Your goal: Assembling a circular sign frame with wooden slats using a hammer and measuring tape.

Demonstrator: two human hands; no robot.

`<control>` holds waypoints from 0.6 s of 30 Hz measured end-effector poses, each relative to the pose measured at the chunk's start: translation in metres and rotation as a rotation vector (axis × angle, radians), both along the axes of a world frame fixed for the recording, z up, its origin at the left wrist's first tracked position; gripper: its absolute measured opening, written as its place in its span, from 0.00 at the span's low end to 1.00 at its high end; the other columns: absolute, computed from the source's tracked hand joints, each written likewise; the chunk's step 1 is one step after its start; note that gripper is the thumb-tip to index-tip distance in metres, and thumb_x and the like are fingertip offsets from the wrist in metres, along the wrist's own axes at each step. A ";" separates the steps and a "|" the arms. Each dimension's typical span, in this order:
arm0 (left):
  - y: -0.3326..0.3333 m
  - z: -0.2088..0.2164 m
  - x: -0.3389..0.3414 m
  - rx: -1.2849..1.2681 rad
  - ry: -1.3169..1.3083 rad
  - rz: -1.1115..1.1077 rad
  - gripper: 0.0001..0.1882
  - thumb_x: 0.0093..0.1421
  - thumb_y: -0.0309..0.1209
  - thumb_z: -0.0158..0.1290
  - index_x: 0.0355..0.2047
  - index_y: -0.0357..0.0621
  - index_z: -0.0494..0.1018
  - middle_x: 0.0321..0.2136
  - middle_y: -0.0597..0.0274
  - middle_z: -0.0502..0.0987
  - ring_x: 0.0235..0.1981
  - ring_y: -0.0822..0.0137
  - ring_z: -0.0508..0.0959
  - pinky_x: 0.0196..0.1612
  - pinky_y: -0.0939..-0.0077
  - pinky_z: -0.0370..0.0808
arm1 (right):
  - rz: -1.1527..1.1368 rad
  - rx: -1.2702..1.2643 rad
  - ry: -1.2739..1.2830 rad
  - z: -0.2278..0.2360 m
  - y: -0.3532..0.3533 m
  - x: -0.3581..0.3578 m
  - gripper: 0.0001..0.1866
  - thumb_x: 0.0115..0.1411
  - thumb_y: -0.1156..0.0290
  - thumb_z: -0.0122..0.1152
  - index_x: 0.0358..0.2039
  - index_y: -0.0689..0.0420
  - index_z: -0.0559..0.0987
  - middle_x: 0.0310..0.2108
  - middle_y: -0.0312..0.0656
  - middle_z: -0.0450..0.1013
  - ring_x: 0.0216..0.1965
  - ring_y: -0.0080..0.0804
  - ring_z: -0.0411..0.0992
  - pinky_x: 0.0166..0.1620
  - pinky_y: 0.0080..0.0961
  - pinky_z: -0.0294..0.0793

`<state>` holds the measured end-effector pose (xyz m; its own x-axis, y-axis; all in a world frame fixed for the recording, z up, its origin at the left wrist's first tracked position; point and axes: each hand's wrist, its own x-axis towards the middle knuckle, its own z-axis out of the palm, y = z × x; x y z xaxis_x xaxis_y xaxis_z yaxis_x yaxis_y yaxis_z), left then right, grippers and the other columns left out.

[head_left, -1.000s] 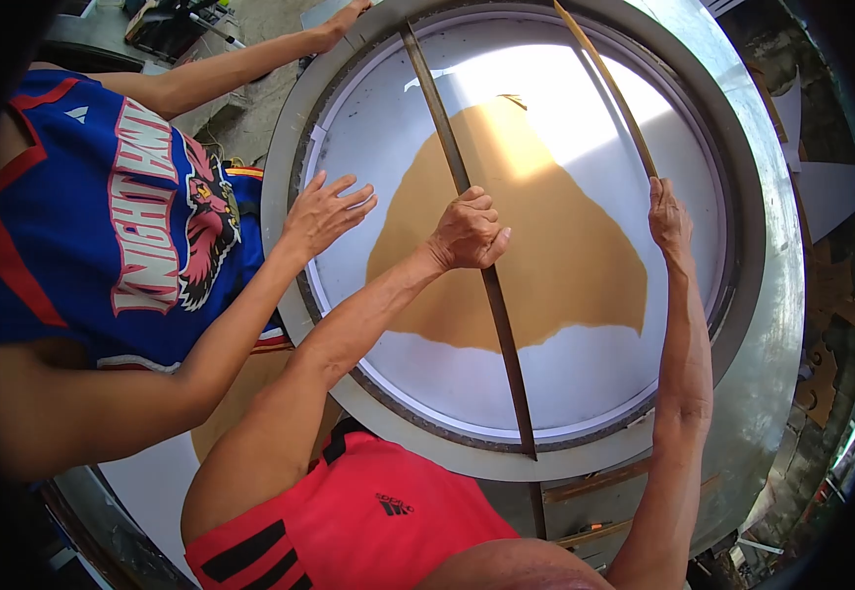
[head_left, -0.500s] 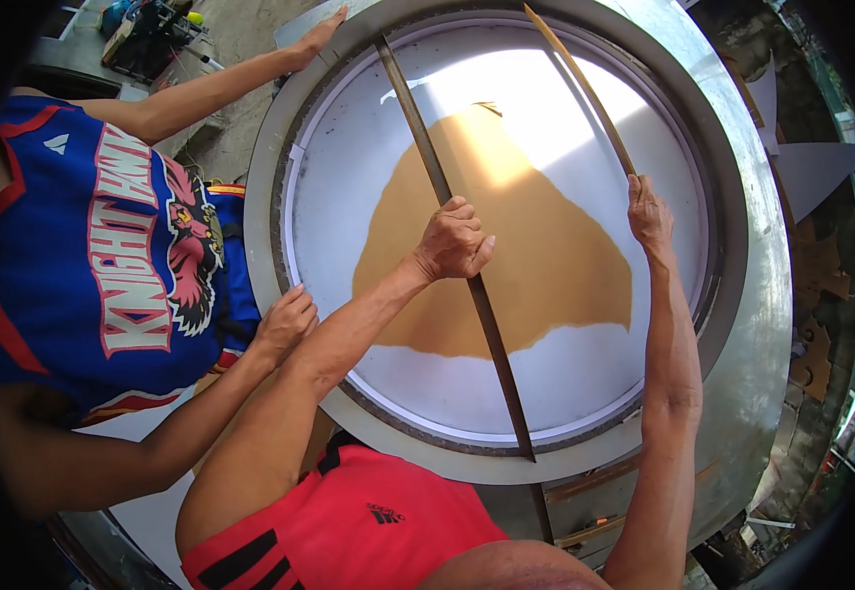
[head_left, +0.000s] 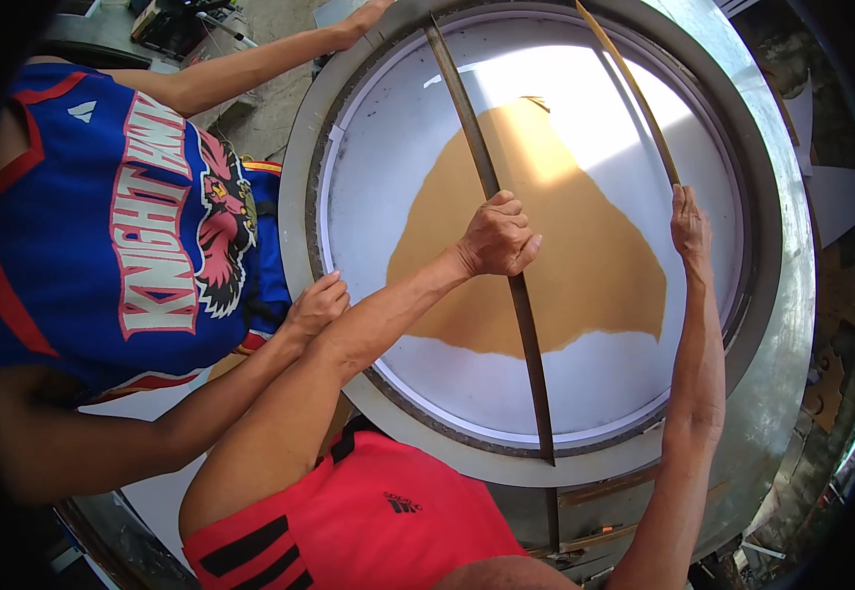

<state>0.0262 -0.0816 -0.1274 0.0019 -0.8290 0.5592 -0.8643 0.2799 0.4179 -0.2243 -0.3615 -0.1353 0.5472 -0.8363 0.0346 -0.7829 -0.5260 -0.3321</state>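
My left hand (head_left: 502, 234) is closed in a fist around a dark, narrow metal bar (head_left: 464, 108), which lies across a wide round grey metal ring (head_left: 299, 187). To its right, my right hand (head_left: 691, 224) grips the near end of a thin tan wooden strip (head_left: 634, 90). That strip slants up and away over the ring's far right part. Inside the ring is a white surface (head_left: 368, 177) with a large, irregular tan patch (head_left: 535, 295) under the bar. What the patch is made of I cannot tell.
On the left, a person in a blue jersey (head_left: 93, 265) has one hand (head_left: 360, 22) on the ring's far left rim and the other hand (head_left: 321, 303) at its near left edge. Brown cut-out pieces (head_left: 825, 393) lie at the far right. Bright sunlight crosses the white surface.
The whole picture has shifted, so the ring and hands appear farther right. Both of my hands keep their grips, and the bar and strip hold much the same place over the ring.
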 end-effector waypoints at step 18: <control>-0.001 0.001 0.002 0.019 -0.055 -0.025 0.18 0.53 0.33 0.53 0.08 0.48 0.66 0.10 0.64 0.62 0.21 0.63 0.65 0.39 0.68 0.66 | -0.067 0.084 0.044 0.002 0.001 0.002 0.24 0.72 0.44 0.32 0.42 0.50 0.69 0.31 0.61 0.76 0.37 0.69 0.72 0.38 0.61 0.70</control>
